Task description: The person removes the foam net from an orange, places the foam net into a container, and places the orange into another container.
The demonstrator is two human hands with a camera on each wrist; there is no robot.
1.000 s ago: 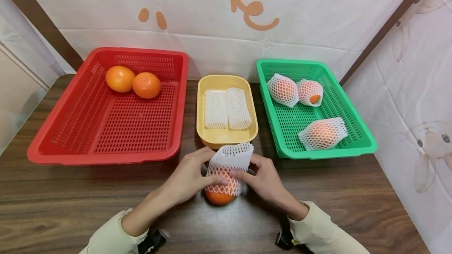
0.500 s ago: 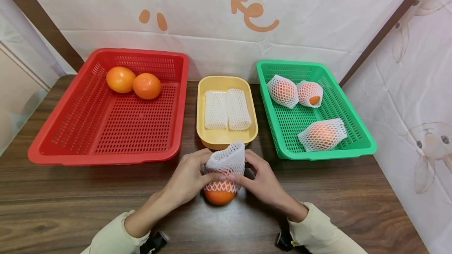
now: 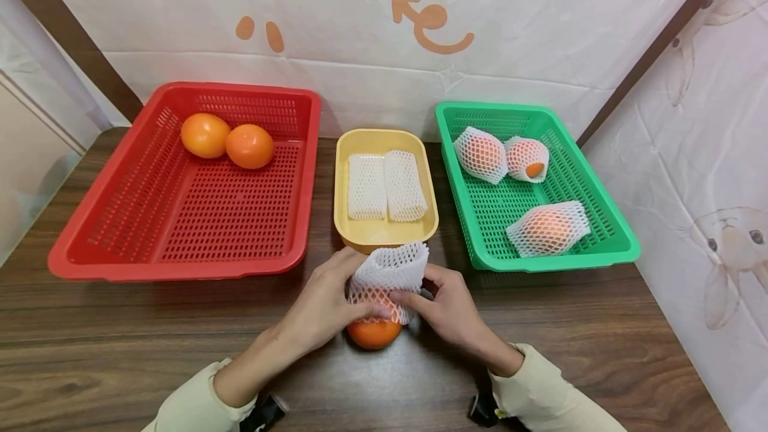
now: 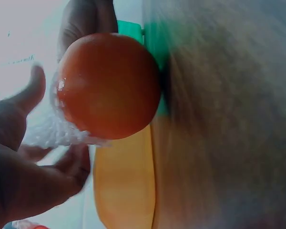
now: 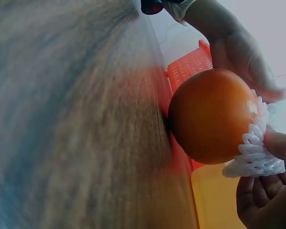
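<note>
On the wooden table (image 3: 120,352) just before the yellow tray (image 3: 384,235), a left hand (image 3: 324,302) and right hand (image 3: 447,305) pinch a white foam net (image 3: 390,272) from both sides, fingers curled, stretching it over an orange (image 3: 373,333) resting on the tabletop.

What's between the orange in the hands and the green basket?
Nothing visible. The orange, half in its net, sits on the table before the yellow tray; bare wood runs right to the green basket.
</note>
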